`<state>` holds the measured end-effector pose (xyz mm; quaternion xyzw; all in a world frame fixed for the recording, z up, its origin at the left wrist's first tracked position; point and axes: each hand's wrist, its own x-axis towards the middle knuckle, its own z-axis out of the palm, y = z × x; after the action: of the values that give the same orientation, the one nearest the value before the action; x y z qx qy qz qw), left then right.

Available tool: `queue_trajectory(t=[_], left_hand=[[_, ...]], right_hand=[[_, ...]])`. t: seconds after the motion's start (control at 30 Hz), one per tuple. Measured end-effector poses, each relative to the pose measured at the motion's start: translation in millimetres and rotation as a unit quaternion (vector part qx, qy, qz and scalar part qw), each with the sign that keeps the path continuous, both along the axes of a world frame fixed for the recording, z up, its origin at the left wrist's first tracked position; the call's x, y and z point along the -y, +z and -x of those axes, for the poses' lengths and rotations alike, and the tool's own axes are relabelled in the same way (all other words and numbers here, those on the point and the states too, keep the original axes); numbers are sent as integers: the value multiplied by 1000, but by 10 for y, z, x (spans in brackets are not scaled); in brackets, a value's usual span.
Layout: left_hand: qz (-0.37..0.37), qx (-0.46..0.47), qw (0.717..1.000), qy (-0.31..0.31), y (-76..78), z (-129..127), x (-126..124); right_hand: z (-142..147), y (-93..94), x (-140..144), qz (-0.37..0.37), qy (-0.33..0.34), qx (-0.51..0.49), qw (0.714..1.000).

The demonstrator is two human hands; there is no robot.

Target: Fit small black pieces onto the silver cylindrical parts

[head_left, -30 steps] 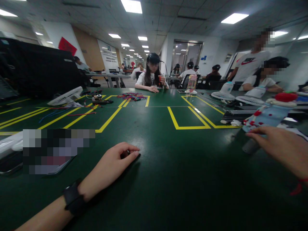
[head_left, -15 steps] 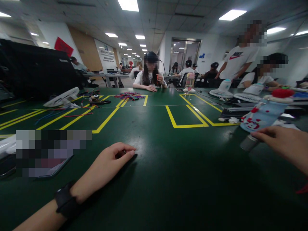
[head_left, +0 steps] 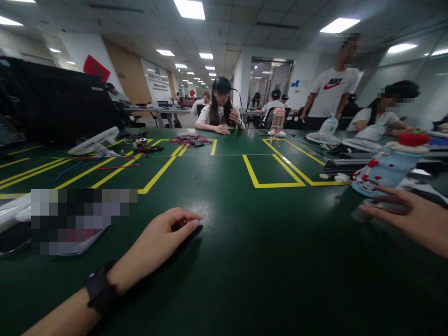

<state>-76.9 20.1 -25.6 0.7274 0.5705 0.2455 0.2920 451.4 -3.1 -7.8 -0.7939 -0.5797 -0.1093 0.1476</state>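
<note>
My left hand (head_left: 157, 247) rests on the dark green table (head_left: 266, 261), palm down, fingers curled so thumb and fingertips meet; I see nothing in it. A black band sits on that wrist. My right hand (head_left: 413, 219) comes in from the right edge with its fingers spread, the fingertips touching a small grey cylinder (head_left: 359, 213) that lies on the table. Just behind the cylinder lies a tilted pale blue bottle (head_left: 385, 172) with red marks and a red cap.
A blurred flat device (head_left: 80, 219) lies left of my left hand. Yellow tape lines (head_left: 273, 184) mark boxes on the table. A white fan (head_left: 94, 141), loose wires (head_left: 191, 140), more fans (head_left: 324, 135) and a pink bottle (head_left: 278, 121) lie farther off. A person (head_left: 220, 112) sits opposite; others are at the right.
My right hand has spread its fingers and settled lower onto the grey cylinder. My left hand has stayed put. A standing person at the back right has shifted left.
</note>
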Motion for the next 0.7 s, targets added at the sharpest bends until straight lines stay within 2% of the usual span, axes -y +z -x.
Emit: queue_trajectory(t=[0.13,0.23,0.3,0.37,0.47,0.57,0.7], left_hand=[[-6,-7,1000,2,-8,-11,-7],[-11,-14,1000,2,-7,-20,-8],[-15,-17,1000,3,-5,-23,-6],[-20,-23,1000,1,-10,-23,-6],[-35,-37,999,-3,-24,-25,-3],[-49,-46,998,-1,-13,-76,17],[-102,-20,995,-8,83,-336,43]], right_hand=[[367,-28,28,46,24,-19,998],[906,-8,-37,11,127,-64,990],[1365,-20,-78,2,230,-113,967],[1838,-59,-101,14,334,-153,930],[2408,-147,-119,36,437,-194,878],[2683,-236,-155,23,469,-213,857],[2706,-327,-210,14,451,-298,841]])
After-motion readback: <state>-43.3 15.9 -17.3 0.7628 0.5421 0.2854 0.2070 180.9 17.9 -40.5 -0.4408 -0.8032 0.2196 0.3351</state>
